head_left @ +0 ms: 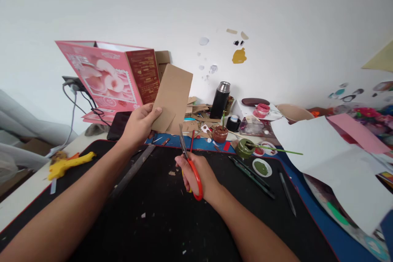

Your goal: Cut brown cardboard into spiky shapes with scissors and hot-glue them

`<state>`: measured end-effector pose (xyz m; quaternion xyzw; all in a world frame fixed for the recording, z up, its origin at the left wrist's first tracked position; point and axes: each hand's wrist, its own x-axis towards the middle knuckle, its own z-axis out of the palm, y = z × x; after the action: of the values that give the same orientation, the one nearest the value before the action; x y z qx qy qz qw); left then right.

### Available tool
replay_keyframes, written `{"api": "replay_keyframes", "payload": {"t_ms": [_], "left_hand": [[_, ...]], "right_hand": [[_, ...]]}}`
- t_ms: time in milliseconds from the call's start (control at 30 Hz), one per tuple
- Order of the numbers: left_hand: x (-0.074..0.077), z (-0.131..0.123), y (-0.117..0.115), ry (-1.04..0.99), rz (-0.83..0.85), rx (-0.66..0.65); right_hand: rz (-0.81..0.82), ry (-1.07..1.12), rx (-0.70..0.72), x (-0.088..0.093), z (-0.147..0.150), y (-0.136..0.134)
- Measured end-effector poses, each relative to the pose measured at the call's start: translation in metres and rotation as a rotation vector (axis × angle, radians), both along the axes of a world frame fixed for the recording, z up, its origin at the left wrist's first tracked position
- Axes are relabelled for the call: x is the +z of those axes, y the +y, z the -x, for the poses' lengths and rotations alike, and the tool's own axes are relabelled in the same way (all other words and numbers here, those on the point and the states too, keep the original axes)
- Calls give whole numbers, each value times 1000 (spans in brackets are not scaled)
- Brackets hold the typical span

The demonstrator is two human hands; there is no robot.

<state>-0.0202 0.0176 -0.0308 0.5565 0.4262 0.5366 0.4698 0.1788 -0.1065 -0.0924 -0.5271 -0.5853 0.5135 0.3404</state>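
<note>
My left hand (139, 123) pinches a flat brown piece of cardboard (175, 90) by its lower left edge and holds it raised above the mat. A smaller cardboard piece (163, 119) lies against its lower part, under my thumb. In my right hand (199, 174) are scissors (198, 182) with red and yellow handles, fingers wrapped round the loops. The scissor blades point up, just below the cardboard's lower right corner. Whether the blades touch the cardboard, I cannot tell.
A black cutting mat (153, 213) bears a metal ruler (135, 168), a yellow glue gun (72, 166), dark green cutters (251, 176) and paint jars (245, 148). Behind stand a pink box (107, 77), cardboard scraps (199, 112) and a black thermos (219, 100). White paper (334, 155) lies right.
</note>
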Motion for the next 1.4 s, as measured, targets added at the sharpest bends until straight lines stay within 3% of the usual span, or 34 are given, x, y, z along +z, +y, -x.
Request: {"api": "replay_keyframes", "payload": {"t_ms": [433,700,1067,1400], "left_hand": [[2,-2,-4,-9,15,26],[3,-1,-1,16,8,-9],[3,0,-1,46,17,-8],[9,5,0,25,-11,-66]], "right_hand": [[-14,-163,-41,2,1,-5],[-52,-126,-62,-4,2,-3],[-42,-133,-32,3,0,-4],[-178,-231,35,7,-4,-1]]}}
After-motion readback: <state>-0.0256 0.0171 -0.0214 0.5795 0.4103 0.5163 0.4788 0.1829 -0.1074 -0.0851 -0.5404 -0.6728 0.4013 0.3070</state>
